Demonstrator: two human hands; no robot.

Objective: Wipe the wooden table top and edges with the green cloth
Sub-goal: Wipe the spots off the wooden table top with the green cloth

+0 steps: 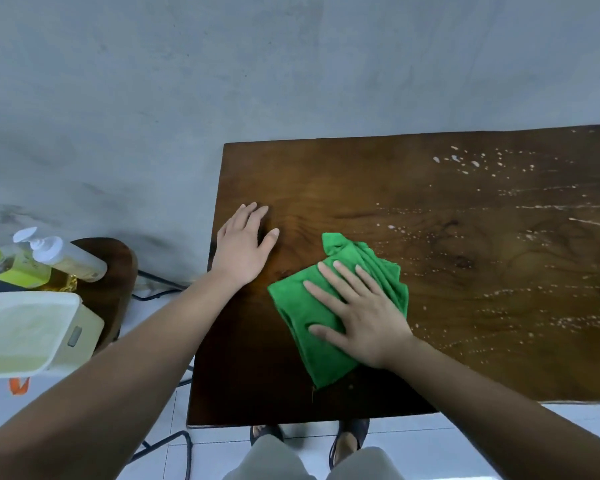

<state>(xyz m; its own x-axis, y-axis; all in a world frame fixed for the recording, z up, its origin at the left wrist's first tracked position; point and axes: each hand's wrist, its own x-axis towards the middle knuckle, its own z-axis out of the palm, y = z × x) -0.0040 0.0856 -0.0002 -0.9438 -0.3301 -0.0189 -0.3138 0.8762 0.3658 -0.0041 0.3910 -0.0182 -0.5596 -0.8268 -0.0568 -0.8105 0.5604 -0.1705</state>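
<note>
1. A dark brown wooden bench (326, 188) fills the centre and right of the frame, with its left end just left of centre and a grey wall behind it.
2. The crumpled bright green cloth (302, 306) lies on the bench top a little below the middle of the frame, near the bench's left end and close to its lower edge.
3. The right hand (364, 313) lies flat, palm down, on the green cloth; its fingers (343, 275) are spread apart and stretched out, pressing the cloth to the wood and not pinching it.
4. The left hand (243, 244) rests palm down on bare wood at the left edge of the bench, just left of the cloth and not touching it; its fingers are extended and held loosely together, the thumb apart.
5. White foamy droplets and streaks (465, 164) are scattered over the right part of the bench top.
6. At the left of the frame a pale cream plastic tub (25, 330) sits in front of a yellow-green bottle (18, 268) and a clear pump bottle (66, 254).
7. Two sandalled feet (347, 441) stand on the white tiled floor at the bottom centre.
</note>
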